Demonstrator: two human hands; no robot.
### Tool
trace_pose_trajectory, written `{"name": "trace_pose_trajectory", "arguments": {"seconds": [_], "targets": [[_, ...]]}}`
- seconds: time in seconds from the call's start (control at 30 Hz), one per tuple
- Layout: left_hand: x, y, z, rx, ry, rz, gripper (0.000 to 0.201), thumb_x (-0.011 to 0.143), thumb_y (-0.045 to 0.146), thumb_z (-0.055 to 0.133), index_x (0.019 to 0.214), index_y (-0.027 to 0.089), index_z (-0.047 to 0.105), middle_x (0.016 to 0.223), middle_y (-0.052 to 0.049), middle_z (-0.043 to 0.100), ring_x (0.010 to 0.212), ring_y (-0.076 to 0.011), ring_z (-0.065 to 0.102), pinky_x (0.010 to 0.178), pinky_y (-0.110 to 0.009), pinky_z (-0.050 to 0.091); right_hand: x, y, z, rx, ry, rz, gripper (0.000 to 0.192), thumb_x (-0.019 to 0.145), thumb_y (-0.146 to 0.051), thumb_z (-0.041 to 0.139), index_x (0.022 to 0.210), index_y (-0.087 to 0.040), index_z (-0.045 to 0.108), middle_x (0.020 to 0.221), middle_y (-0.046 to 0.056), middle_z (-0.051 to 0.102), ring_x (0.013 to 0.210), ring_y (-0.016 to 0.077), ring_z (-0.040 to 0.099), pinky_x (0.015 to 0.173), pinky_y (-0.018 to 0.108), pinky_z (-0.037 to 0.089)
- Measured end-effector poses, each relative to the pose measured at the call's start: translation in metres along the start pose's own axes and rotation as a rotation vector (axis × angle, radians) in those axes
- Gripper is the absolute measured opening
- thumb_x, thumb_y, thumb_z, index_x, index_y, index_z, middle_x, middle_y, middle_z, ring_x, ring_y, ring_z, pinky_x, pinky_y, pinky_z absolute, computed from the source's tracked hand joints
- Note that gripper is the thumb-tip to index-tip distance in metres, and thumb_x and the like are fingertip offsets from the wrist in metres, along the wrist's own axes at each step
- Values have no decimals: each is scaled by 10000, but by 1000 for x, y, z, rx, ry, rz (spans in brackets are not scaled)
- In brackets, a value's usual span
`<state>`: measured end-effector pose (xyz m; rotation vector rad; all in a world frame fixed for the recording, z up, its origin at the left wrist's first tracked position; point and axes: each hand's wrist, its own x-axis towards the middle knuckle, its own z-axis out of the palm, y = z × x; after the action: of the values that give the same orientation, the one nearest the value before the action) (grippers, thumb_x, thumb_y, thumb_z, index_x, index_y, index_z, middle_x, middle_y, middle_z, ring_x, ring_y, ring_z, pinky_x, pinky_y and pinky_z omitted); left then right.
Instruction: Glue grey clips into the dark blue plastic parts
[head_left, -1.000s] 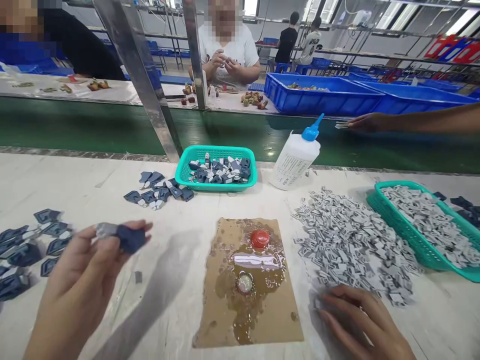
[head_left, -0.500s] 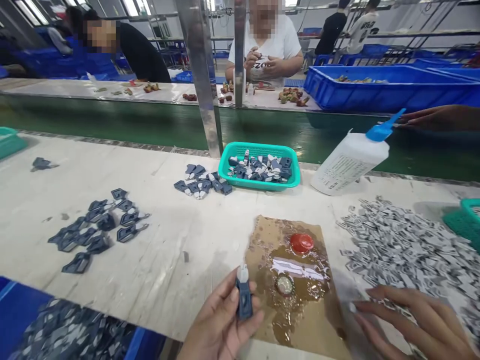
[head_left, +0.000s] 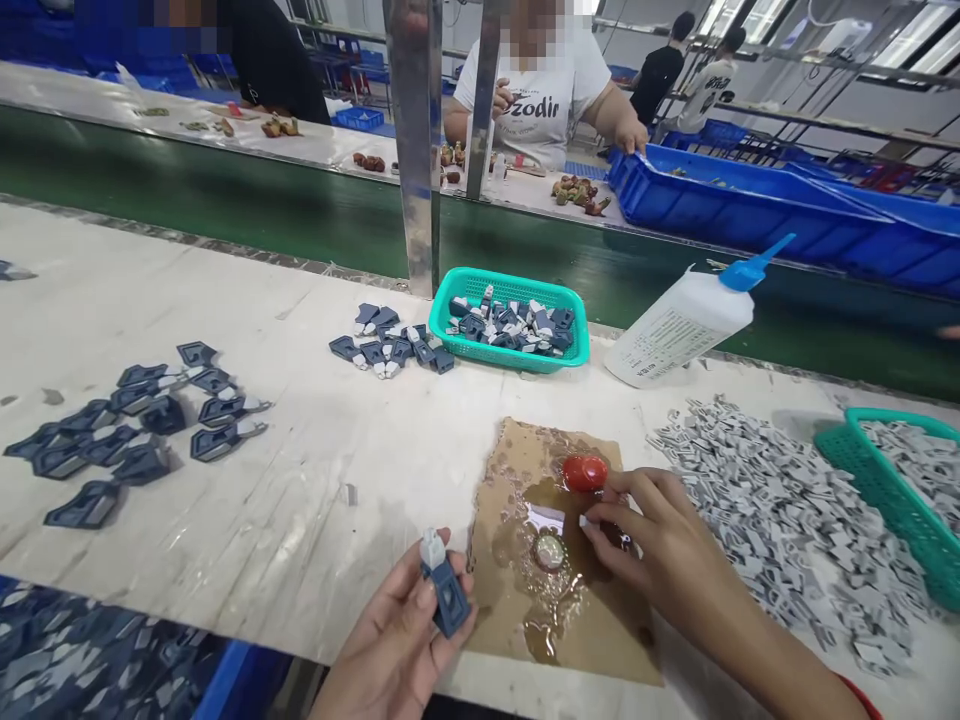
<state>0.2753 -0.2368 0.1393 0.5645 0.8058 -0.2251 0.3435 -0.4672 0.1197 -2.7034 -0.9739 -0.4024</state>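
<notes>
A: What lies left of the brown cardboard sheet (head_left: 525,470)?

B: Flat, angular dark blue plastic parts (head_left: 127,430), matte, some with pale grey tips, are scattered on the pale, streaked bench top (head_left: 315,470), well left of the sheet. A blue bin (head_left: 225,680) of more of them shows at the near edge.

A: And the left hand (head_left: 397,650)?

B: It is just left of the sheet's near corner, palm up. Thumb and fingers are closed on a dark blue piece with a grey cap (head_left: 442,585), held upright, cap on top.

A: The sheet itself?

B: It is wet and glossy with a puddle of glue. A red round cap (head_left: 585,472) and a small round metal lid (head_left: 550,551) sit on it.

A: The right hand (head_left: 652,545)?

B: It is over the sheet's right half. Thumb and forefinger are pinched together on a tiny grey piece (head_left: 583,522), just above the wet patch; the other fingers are curled loosely.

A: Right of the sheet?

B: A heap of small grey ribbed parts (head_left: 765,500), then a teal mesh basket (head_left: 885,500). Beyond the sheet are another teal basket (head_left: 510,325) and a tilted white squeeze bottle (head_left: 686,320) with a blue nozzle.
</notes>
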Motion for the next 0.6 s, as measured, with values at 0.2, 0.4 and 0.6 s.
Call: {"name": "trace_pose_trajectory", "arguments": {"seconds": [0.2, 0.4, 0.6], "targets": [[2, 0, -1, -1, 22, -43, 396, 387, 197, 899, 754, 226, 755, 712, -11, 763, 672, -133, 690, 602, -186, 574, 5, -2, 1, -4, -9, -21, 119, 822, -109, 536, 735, -131, 614, 861, 98, 533, 841, 224, 442, 675, 350, 442], [7, 0, -4, 0, 9, -49, 409, 359, 184, 904, 737, 230, 754, 683, 0, 759, 650, -129, 690, 587, -183, 571, 6, -4, 1, 5, -18, -10, 143, 825, -104, 516, 726, -124, 618, 858, 108, 535, 857, 235, 446, 687, 365, 446], [10, -1, -4, -12, -19, -72, 419, 343, 165, 906, 727, 231, 751, 670, 17, 756, 646, -129, 695, 578, -172, 567, 5, -4, 2, 16, -25, 13, 143, 821, -120, 520, 719, -144, 617, 838, 95, 541, 833, 227, 449, 671, 353, 459]]}}
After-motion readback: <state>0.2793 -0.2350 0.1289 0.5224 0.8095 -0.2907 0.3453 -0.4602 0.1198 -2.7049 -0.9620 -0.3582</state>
